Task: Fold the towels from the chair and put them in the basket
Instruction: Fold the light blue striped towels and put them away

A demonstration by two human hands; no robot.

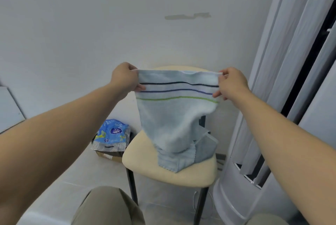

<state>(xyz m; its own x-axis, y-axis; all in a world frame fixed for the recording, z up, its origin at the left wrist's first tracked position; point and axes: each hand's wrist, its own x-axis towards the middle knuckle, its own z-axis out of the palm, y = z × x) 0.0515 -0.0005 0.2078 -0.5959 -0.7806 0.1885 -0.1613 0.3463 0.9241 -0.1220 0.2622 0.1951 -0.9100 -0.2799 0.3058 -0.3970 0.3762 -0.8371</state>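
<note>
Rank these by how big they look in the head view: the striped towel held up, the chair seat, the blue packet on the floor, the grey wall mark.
1. Striped towel and chair seat: alike, towel nearer the camera, so unranked.
2. Blue packet.
3. Grey wall mark, a thin strip.

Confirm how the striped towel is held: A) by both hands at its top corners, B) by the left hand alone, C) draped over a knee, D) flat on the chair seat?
A: the left hand and the right hand each pinch a top corner of the towel, which hangs spread out over the chair.
</note>
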